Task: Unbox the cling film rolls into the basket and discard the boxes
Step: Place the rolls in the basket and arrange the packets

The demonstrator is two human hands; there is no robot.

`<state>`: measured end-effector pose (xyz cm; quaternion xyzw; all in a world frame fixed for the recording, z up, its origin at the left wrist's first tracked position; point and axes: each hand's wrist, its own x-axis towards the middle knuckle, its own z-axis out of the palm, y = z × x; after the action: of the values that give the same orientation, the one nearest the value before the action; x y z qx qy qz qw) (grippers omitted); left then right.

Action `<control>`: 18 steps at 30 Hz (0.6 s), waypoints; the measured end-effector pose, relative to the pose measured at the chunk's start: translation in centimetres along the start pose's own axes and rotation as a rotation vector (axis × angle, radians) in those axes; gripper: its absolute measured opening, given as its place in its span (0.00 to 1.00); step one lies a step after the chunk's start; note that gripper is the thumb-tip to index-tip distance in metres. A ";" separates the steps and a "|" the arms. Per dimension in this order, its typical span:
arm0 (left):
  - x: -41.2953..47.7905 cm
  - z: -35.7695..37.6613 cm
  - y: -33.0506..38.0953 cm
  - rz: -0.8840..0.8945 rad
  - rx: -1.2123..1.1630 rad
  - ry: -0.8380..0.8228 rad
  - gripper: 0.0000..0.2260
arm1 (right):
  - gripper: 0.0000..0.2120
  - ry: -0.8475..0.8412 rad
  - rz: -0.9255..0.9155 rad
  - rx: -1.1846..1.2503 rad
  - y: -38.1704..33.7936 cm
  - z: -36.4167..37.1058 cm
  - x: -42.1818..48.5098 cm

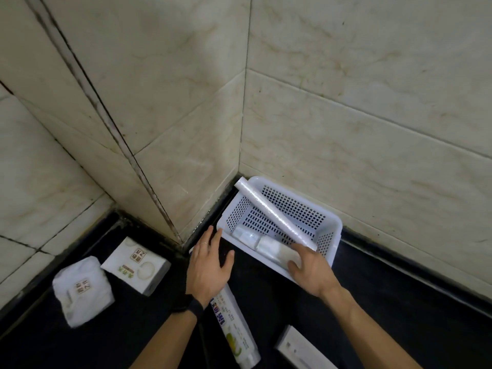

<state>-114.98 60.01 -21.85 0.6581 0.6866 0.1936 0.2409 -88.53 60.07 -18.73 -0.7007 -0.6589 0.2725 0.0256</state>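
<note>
The step in hand looks like the setting-down of a roll. The right hand (311, 270) has a short cling film roll (263, 243) inside the white perforated basket (292, 205), which sits in the corner of the dark surface (266, 296) against the tiled wall (346, 115). Its grip is curled over the roll's 4 o'clock end, fingers wrapped across the top (the thumb is hidden). The roll lies along the basket's near wall, its free end pointing to 10 o'clock; whether it already rests on the basket floor cannot be told. A long cling film roll (277, 214) leans across the basket, its top end on the rim at 11 o'clock.

The left hand (210, 265) is released, fingers spread and holding nothing. It hovers at the basket's 8 o'clock corner, one fingertip very near the rim, though contact cannot be told. Under its wrist a printed cling film box (234, 328) lies on the surface, running toward 5 o'clock. A plain white box (300, 350) lies at the 5 o'clock edge of the view. A crumpled tissue pack (82, 288) and a squarer tissue pack (135, 265) sit at 8 o'clock.

Next, I judge, the right grip must let the roll go, then a hand must take up a box for discarding; no bin is in view.
</note>
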 end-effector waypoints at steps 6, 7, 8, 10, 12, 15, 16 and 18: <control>-5.4 1.5 1.2 -0.486 -0.192 0.033 0.44 | 0.27 0.182 -0.112 -0.115 1.1 3.7 -7.1; -5.6 1.8 1.3 -0.566 -0.233 -0.012 0.47 | 0.30 0.144 -0.099 -0.128 1.2 4.3 -7.8; -5.8 2.0 1.3 -0.629 -0.265 -0.052 0.49 | 0.32 0.097 -0.079 -0.127 1.3 4.8 -8.4; -6.0 2.5 1.0 -0.706 -0.275 -0.121 0.48 | 0.36 0.037 -0.059 -0.154 1.4 5.4 -9.0; -6.0 3.2 0.5 -0.752 -0.262 -0.171 0.42 | 0.38 0.005 -0.060 -0.187 1.5 5.7 -9.3; -5.8 3.6 -0.3 -0.831 -0.395 -0.185 0.36 | 0.39 -0.034 -0.064 -0.163 1.8 5.6 -9.4; -5.9 3.4 -0.5 -0.849 -0.458 -0.183 0.34 | 0.39 -0.048 -0.068 -0.152 2.0 5.4 -9.4; -6.6 2.8 -0.8 -0.847 -0.564 -0.182 0.30 | 0.38 -0.082 -0.075 -0.140 2.2 4.8 -9.4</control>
<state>-113.88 53.22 -24.09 0.2460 0.7902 0.1987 0.5250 -88.35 49.45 -20.41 -0.6638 -0.7025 0.2533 -0.0402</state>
